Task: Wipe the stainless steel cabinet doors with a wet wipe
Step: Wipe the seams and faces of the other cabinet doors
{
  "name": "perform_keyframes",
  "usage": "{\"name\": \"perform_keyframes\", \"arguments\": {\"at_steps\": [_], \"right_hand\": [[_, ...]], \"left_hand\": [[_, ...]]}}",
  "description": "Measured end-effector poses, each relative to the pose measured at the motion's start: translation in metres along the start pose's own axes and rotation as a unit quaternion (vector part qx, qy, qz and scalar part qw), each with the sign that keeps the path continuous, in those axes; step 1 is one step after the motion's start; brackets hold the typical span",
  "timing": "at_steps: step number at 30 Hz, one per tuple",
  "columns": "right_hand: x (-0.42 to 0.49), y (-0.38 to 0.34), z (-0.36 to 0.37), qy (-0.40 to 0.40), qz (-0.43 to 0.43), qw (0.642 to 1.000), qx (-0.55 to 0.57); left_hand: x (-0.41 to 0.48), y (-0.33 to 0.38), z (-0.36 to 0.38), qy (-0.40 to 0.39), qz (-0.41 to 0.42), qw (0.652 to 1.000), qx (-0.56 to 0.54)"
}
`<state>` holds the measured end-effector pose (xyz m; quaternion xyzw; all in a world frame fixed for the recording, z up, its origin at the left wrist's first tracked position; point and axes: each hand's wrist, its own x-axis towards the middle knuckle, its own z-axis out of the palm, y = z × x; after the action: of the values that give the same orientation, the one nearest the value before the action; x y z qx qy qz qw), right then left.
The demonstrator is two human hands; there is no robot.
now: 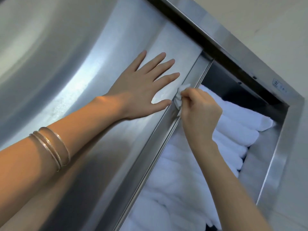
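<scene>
White and bunched into a small wad, the wet wipe (179, 99) presses against the narrow right-hand edge of the stainless steel cabinet door (115, 147), toward that edge's upper end, pinched in the curled fingers of the right hand (200, 110). The left hand (141, 90) lies flat on the door's brushed face just beside it, fingers straight and spread, with the thumb tip close to the wipe at the door's edge. Thin metal bangles (51, 147) ring the left forearm near the door's lower left. Past the door's edge, the cabinet's opening shows folded white towels (191, 164) stacked in rows and filling most of the space. A steel frame (281, 144) borders the opening along its top and right side, with a dark strip running under the top rail. A small printed label (278, 84) sits near the frame's upper right corner, its text too small to read. A pale wall (266, 22) lies beyond the frame.
</scene>
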<state>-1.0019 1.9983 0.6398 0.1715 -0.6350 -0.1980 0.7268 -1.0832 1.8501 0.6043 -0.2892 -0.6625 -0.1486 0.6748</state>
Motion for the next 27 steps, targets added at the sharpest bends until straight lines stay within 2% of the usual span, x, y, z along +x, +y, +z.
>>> {"name": "perform_keyframes", "arguments": {"at_steps": [2, 6, 9, 13, 16, 20, 24, 27], "right_hand": [[0.006, 0.001, -0.006, -0.033, -0.006, 0.999, -0.024], [0.060, 0.021, -0.003, -0.104, 0.043, 0.985, -0.128], [0.054, 0.020, -0.001, -0.061, 0.058, 0.992, -0.096], [-0.022, -0.018, -0.006, -0.002, 0.057, 0.998, 0.000], [-0.062, -0.036, -0.011, -0.017, 0.057, 0.997, 0.041], [-0.097, -0.061, -0.024, -0.044, 0.099, 0.990, 0.095], [-0.134, -0.082, -0.035, -0.053, 0.042, 0.994, 0.081], [-0.124, -0.074, -0.031, -0.041, 0.024, 0.997, 0.069]], "left_hand": [[0.001, 0.001, -0.001, -0.005, 0.002, 1.000, 0.003], [-0.001, 0.001, -0.002, -0.009, 0.007, 1.000, 0.006], [-0.002, 0.002, -0.003, -0.012, 0.007, 1.000, 0.004], [-0.010, 0.001, -0.002, -0.031, 0.022, 0.999, 0.017], [-0.037, 0.004, -0.003, -0.026, 0.046, 0.999, -0.006], [-0.084, 0.015, -0.007, -0.030, 0.057, 0.997, -0.052], [-0.126, 0.027, -0.015, -0.081, 0.060, 0.993, -0.063], [-0.134, 0.028, -0.018, -0.101, 0.063, 0.991, -0.057]]}}
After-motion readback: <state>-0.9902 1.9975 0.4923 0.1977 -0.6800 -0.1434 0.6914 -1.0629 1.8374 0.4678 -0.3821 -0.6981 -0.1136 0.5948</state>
